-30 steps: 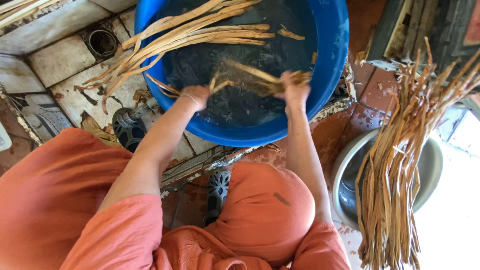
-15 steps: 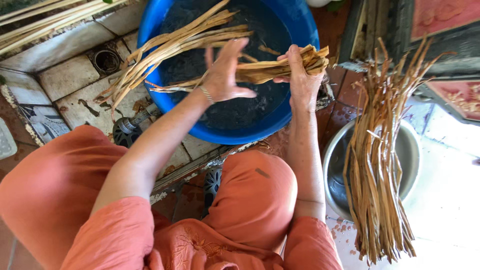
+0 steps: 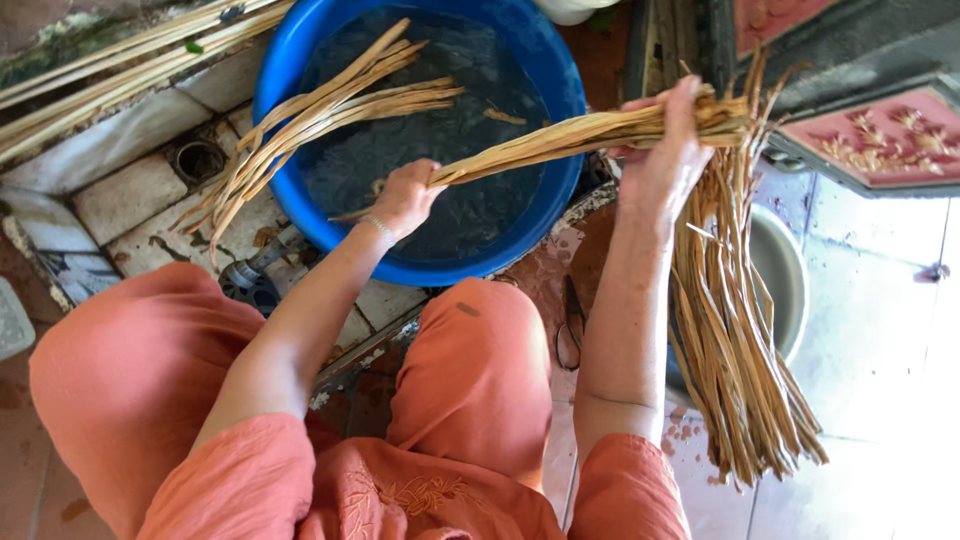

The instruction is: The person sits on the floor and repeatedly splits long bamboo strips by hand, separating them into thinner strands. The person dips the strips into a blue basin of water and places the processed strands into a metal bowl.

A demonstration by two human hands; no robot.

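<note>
Gripping one bundle of tan reed strips (image 3: 570, 140) over the blue tub (image 3: 545, 215): left hand (image 3: 405, 195) closed on the low end, right hand (image 3: 665, 150) clamped on the high end past the rim. More strips (image 3: 320, 120) lie across the tub's far side. A dry sheaf (image 3: 740, 340) hangs over a grey basin (image 3: 790, 280) to my right; red patterned panel (image 3: 880, 135) behind it.
</note>
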